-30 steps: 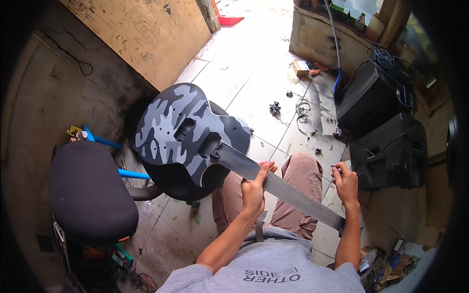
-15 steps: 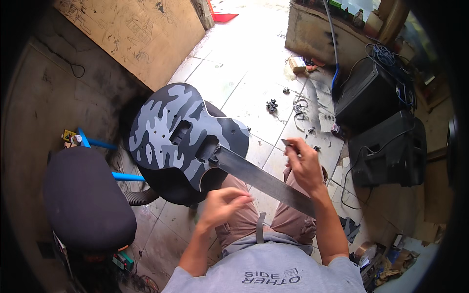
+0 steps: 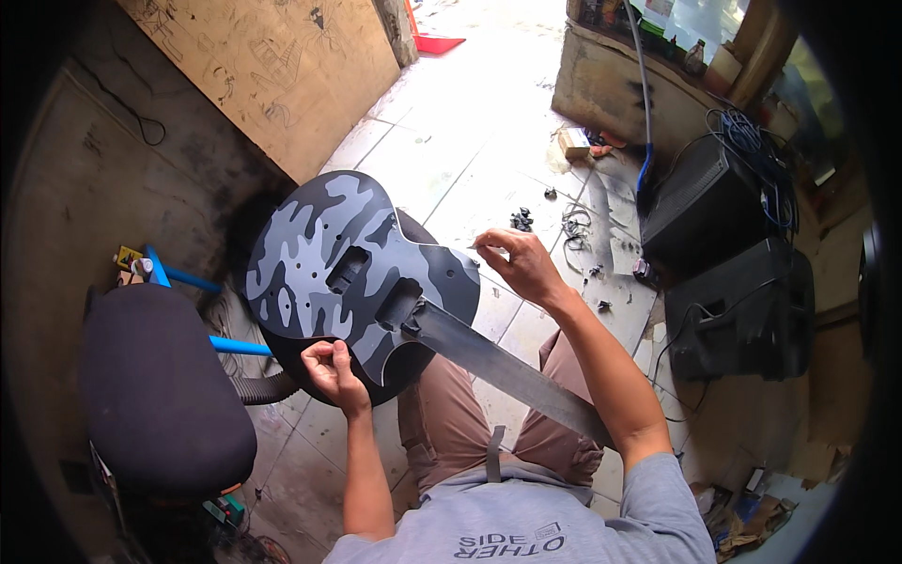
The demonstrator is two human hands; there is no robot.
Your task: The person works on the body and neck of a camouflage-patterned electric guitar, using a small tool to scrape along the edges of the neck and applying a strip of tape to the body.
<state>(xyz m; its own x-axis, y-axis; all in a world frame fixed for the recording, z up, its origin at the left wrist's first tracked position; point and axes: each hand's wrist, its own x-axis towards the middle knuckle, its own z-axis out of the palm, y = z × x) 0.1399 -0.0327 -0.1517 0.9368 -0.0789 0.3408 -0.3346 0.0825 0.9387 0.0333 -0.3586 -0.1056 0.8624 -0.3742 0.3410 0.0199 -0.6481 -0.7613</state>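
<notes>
The guitar body [image 3: 376, 244], painted in grey and black camouflage with open cavities and small holes, lies on a dark round support behind it. Its long grey neck [image 3: 498, 367] slopes toward my lap and passes under my right forearm. My left hand [image 3: 334, 374] has curled fingers at the body's near-left edge, gripping it. My right hand [image 3: 512, 258] is raised by the body's right horn, fingers pinched on a small thin piece, mostly hidden and too small to make out clearly.
A black padded seat [image 3: 167, 385] with blue tubes [image 3: 240, 346] stands left, below a drawn-on board [image 3: 254, 66]. Two black cases [image 3: 733, 320] and coiled cables [image 3: 742, 132] line the right wall. Small black scraps [image 3: 521, 218] lie on the tiled floor [image 3: 451, 141].
My left hand has left the neck and moved left to the body's edge. My right hand, holding the small piece, has risen from the right and moved left toward the body's horn.
</notes>
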